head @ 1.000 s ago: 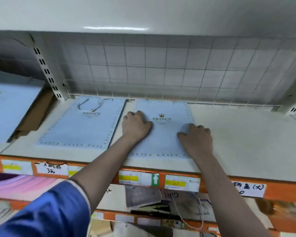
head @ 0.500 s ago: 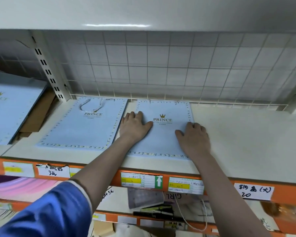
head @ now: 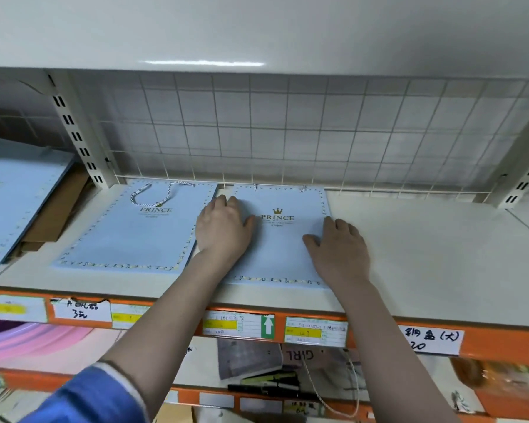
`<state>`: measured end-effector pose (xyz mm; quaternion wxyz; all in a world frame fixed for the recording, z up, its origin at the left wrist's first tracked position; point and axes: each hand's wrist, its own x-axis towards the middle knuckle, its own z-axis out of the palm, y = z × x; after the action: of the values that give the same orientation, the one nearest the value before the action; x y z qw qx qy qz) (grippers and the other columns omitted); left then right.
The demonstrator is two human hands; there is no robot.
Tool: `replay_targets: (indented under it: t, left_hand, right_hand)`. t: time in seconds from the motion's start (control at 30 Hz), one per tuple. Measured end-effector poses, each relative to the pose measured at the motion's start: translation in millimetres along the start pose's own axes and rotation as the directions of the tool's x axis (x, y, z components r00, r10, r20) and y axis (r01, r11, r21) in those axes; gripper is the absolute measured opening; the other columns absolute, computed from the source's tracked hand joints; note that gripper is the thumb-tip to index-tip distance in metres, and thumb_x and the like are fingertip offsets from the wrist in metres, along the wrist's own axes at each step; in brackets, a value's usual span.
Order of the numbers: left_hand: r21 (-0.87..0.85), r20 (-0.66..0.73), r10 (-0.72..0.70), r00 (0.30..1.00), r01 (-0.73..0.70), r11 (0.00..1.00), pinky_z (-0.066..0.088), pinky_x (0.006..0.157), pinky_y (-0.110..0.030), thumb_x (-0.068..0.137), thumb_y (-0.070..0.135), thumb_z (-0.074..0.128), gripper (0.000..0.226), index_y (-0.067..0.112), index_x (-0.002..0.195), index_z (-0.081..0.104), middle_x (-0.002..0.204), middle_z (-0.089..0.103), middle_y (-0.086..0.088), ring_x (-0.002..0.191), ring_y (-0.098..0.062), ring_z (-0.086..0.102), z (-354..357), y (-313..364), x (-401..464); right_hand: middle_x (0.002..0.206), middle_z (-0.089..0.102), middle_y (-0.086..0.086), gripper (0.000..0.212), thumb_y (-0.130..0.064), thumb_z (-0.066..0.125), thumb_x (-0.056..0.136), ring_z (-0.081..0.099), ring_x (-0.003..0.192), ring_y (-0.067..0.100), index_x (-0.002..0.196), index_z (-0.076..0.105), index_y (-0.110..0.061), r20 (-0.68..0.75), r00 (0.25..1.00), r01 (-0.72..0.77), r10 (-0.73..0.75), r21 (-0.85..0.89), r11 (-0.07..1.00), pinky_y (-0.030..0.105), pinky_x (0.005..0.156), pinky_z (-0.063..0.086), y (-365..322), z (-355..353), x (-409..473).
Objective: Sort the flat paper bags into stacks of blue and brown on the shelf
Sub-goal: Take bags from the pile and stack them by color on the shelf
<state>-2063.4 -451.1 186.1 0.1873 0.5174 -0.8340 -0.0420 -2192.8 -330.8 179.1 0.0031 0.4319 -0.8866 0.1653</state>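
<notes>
A blue bag [head: 280, 239] is pressed flat on the shelf [head: 425, 254] by the left hand [head: 222, 228] and right hand [head: 338, 250]; a second blue bag [head: 135, 233] is laid just beside it.

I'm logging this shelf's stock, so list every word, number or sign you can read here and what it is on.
"PRINCE", under a crown: right blue bag.
"PRINCE": left blue bag.
"NCE", cut off: far-left bag.
"GIRL", upside down: item on lower shelf.
White up arrow on green: rail label.
Handwritten characters ending "(大)", then "20": right rail label.
Handwritten left label, yellow printed labels, bags' small print: unreadable.
</notes>
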Motion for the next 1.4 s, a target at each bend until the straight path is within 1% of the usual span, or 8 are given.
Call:
replay_targets:
  t: [0.17, 0.27, 0.33, 0.4, 0.5, 0.6, 1.0, 1.4]
  left_hand:
    - [-0.028, -0.146, -0.035, 0.989, 0.031, 0.999, 0.024, 0.109, -0.038, 0.093, 0.036, 0.052, 0.056, 0.002, 0.136, 0.043, 0.143, 0.041, -0.017, 0.135, -0.032, 0.033, -15.8, -12.1, -37.6]
    - [-0.014, -0.171, -0.102, 0.98, 0.102, 0.995, 0.024, 0.111, -0.042, 0.091, 0.033, 0.056, 0.056, -0.003, 0.133, 0.047, 0.14, 0.043, -0.025, 0.135, -0.038, 0.034, -21.4, -29.4, -60.8]
    - [0.018, -0.175, -0.152, 0.973, 0.158, 0.987, 0.027, 0.109, -0.045, 0.087, 0.039, 0.05, 0.061, -0.005, 0.128, 0.05, 0.135, 0.047, -0.028, 0.131, -0.041, 0.037, -26.7, -43.8, -71.6]
    - [0.037, -0.16, -0.232, 0.96, 0.241, 0.97, 0.024, 0.111, -0.043, 0.087, 0.043, 0.046, 0.063, -0.002, 0.132, 0.048, 0.14, 0.043, -0.025, 0.135, -0.038, 0.033, -36.7, -57.5, -78.8]
    - [0.06, -0.174, -0.304, 0.937, 0.318, 0.946, 0.017, 0.113, -0.038, 0.092, 0.04, 0.052, 0.062, 0.006, 0.141, 0.038, 0.149, 0.032, -0.018, 0.141, -0.032, 0.021, -52.7, -79.9, -87.6]
    - [0.051, -0.24, -0.315, 0.918, 0.336, 0.94, 0.019, 0.111, -0.039, 0.09, 0.039, 0.055, 0.061, 0.004, 0.138, 0.042, 0.145, 0.037, -0.02, 0.138, -0.035, 0.026, -70.8, -106.1, -100.0]
    - [0.039, -0.392, -0.358, 0.847, 0.405, 0.914, 0.023, 0.109, -0.043, 0.089, 0.036, 0.058, 0.058, 0.0, 0.132, 0.048, 0.14, 0.041, -0.025, 0.134, -0.039, 0.031, -161.1, -276.6, -162.7]
    - [0.032, -0.416, -0.44, 0.796, 0.497, 0.867, 0.028, 0.106, -0.044, 0.091, 0.042, 0.051, 0.058, 0.002, 0.134, 0.046, 0.142, 0.04, -0.023, 0.132, -0.037, 0.031, -228.3, -444.3, -197.0]
  right_hand:
    - [0.135, 0.046, 0.01, 0.051, -0.036, 0.037, 0.098, 0.037, 0.128, 0.026, 0.139, 0.035, -0.007, -0.051, 0.996, 0.07, -0.07, 0.004, 0.998, 0.034, 0.107, 0.029, -2.8, 0.4, -18.3]
    - [0.138, 0.045, 0.012, 0.051, -0.036, 0.039, 0.097, 0.037, 0.13, 0.029, 0.138, 0.037, -0.007, -0.028, 0.99, 0.138, -0.137, 0.011, 0.99, 0.037, 0.108, 0.03, -14.6, 4.3, -25.9]
    - [0.137, 0.046, 0.013, 0.053, -0.037, 0.04, 0.097, 0.038, 0.129, 0.03, 0.139, 0.037, -0.006, -0.016, 0.984, 0.177, -0.176, 0.031, 0.984, 0.036, 0.106, 0.029, -28.2, 5.9, -30.7]
    - [0.139, 0.043, 0.013, 0.056, -0.039, 0.04, 0.097, 0.036, 0.13, 0.028, 0.142, 0.033, -0.007, -0.002, 0.977, 0.214, -0.214, 0.059, 0.975, 0.035, 0.107, 0.028, -43.5, 6.8, -35.4]
    - [0.141, 0.042, 0.011, 0.059, -0.042, 0.04, 0.097, 0.035, 0.13, 0.028, 0.144, 0.03, -0.008, 0.017, 0.964, 0.264, -0.265, 0.067, 0.962, 0.035, 0.107, 0.027, -68.0, 7.3, -42.1]
    - [0.138, 0.044, 0.012, 0.058, -0.043, 0.041, 0.097, 0.036, 0.129, 0.029, 0.142, 0.033, -0.008, 0.015, 0.955, 0.296, -0.297, 0.075, 0.952, 0.036, 0.106, 0.027, -96.4, 8.1, -52.3]
    - [0.124, 0.052, 0.016, 0.048, -0.04, 0.047, 0.094, 0.043, 0.118, 0.031, 0.127, 0.048, -0.006, -0.089, 0.925, 0.378, -0.368, 0.151, 0.913, 0.038, 0.097, 0.032, -263.4, 31.3, -136.6]
    - [0.126, 0.052, 0.016, 0.054, -0.041, 0.044, 0.095, 0.045, 0.119, 0.032, 0.137, 0.042, -0.007, -0.102, 0.871, 0.491, -0.481, 0.155, 0.857, 0.038, 0.095, 0.035, -430.5, 62.0, -197.3]
